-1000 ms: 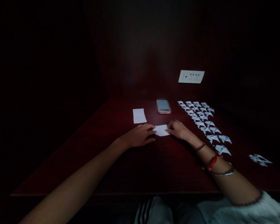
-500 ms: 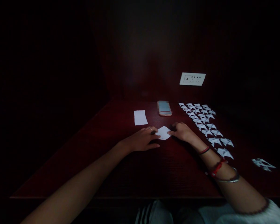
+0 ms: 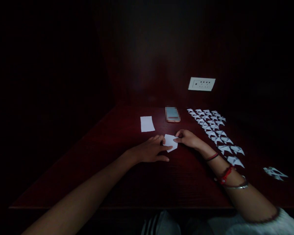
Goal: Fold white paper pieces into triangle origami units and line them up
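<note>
A small folded piece of white paper (image 3: 170, 141) lies on the dark red table between my two hands. My left hand (image 3: 153, 149), with a ring on one finger, rests at its left side; the fingers are spread and one lies across the paper's lower part. My right hand (image 3: 187, 138) pinches the paper's right corner between thumb and fingers. Just behind the left hand lies a flat white sheet (image 3: 147, 124). Which folds the paper between my hands has cannot be made out in full.
A phone (image 3: 172, 114) with a blurred screen lies farther back. Rows of folded white paper pieces (image 3: 212, 127) stretch along the right side. A small tangled white-and-green item (image 3: 275, 173) sits near the right edge. A socket plate (image 3: 201, 84) is on the back wall.
The folded paper has turned, its outline no longer a diamond with a point at the top. My right hand has shifted slightly left, and a left finger now reaches farther across the paper.
</note>
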A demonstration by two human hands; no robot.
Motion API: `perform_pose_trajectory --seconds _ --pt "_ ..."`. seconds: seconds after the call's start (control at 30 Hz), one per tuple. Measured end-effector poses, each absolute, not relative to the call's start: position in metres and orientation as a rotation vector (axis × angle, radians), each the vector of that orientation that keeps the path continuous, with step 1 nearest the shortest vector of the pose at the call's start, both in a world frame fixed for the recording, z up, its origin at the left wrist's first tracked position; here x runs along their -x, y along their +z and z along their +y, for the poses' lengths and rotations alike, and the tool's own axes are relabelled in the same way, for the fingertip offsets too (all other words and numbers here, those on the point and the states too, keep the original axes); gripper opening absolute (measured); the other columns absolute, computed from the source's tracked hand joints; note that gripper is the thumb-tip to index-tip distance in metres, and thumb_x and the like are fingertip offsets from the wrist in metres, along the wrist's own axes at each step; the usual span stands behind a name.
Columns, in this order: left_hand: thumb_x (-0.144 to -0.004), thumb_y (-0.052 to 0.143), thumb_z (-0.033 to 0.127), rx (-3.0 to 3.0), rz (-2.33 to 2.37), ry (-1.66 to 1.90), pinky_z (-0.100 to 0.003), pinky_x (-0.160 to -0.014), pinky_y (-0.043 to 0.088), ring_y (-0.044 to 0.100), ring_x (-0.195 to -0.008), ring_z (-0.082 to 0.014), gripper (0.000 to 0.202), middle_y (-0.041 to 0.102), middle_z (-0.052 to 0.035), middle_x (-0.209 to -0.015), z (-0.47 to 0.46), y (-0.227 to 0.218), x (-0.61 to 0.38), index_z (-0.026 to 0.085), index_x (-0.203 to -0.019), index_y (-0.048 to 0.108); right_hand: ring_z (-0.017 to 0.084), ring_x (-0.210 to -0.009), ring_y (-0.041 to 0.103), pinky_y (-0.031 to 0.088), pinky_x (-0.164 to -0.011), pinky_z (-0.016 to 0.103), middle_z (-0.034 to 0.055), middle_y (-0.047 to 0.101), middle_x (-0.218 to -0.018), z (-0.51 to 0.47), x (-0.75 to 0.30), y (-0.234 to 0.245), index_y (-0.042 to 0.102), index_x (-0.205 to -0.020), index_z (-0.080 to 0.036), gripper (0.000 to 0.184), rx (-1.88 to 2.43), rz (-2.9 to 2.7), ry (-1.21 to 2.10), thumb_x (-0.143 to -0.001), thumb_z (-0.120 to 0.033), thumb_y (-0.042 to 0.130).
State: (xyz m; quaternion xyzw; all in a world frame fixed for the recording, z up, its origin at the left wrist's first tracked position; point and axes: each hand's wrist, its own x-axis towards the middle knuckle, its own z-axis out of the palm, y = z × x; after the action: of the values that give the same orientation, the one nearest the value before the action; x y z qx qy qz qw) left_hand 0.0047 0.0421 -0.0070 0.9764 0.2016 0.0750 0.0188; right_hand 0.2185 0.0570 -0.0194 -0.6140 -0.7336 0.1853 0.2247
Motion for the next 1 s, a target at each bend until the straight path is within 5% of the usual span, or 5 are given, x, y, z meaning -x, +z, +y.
perform_pose_trajectory --seconds 0.2,0.57,0.87,1.0 --pt "-0.079 0.034 0.054 -3.04 0.657 0.221 -0.034 -0.082 0.03 0.036 -0.094 -0.0202 0.051 0.038 -0.0057 -0.105 0.041 -0.009 -0.006 0.027 -0.122 0.034 0.014 -0.069 0.055 0.041 -0.061 0.024 0.005 0.059 -0.079 0.056 -0.219 -0.02 0.051 -0.1 -0.011 0.044 1.723 -1.902 0.652 -0.061 -0.028 0.061" --pt "-0.084 0.031 0.046 -2.99 0.641 0.243 -0.031 -0.085 0.03 0.04 -0.1 -0.0181 0.037 0.044 -0.0038 -0.11 0.04 0.004 0.002 0.022 -0.107 0.048 0.013 -0.067 0.053 0.039 -0.062 0.023 0.003 0.059 -0.072 0.056 -0.218 -0.017 0.058 -0.072 -0.015 0.009 1.721 -2.066 0.385 -0.063 -0.019 0.056" --pt "-0.084 0.031 0.045 -3.034 0.645 0.252 -0.029 -0.083 0.031 0.04 -0.098 -0.0177 0.038 0.041 -0.0032 -0.111 0.04 -0.004 0.003 0.026 -0.116 0.041 0.009 -0.058 0.053 0.04 -0.057 0.02 -0.0023 0.057 -0.066 0.055 -0.209 -0.021 0.047 -0.093 -0.016 0.035 1.521 -1.793 0.439 -0.06 -0.014 0.058" --pt "-0.085 0.029 0.044 -3.055 0.661 0.245 -0.03 -0.084 0.03 0.04 -0.1 -0.0185 0.039 0.043 -0.0047 -0.11 0.039 -0.003 0.001 0.023 -0.116 0.041 0.01 -0.061 0.054 0.04 -0.06 0.021 -0.0002 0.06 -0.068 0.043 -0.2 -0.012 0.055 -0.08 -0.016 0.017 1.492 -1.891 0.21 -0.064 -0.011 0.054"
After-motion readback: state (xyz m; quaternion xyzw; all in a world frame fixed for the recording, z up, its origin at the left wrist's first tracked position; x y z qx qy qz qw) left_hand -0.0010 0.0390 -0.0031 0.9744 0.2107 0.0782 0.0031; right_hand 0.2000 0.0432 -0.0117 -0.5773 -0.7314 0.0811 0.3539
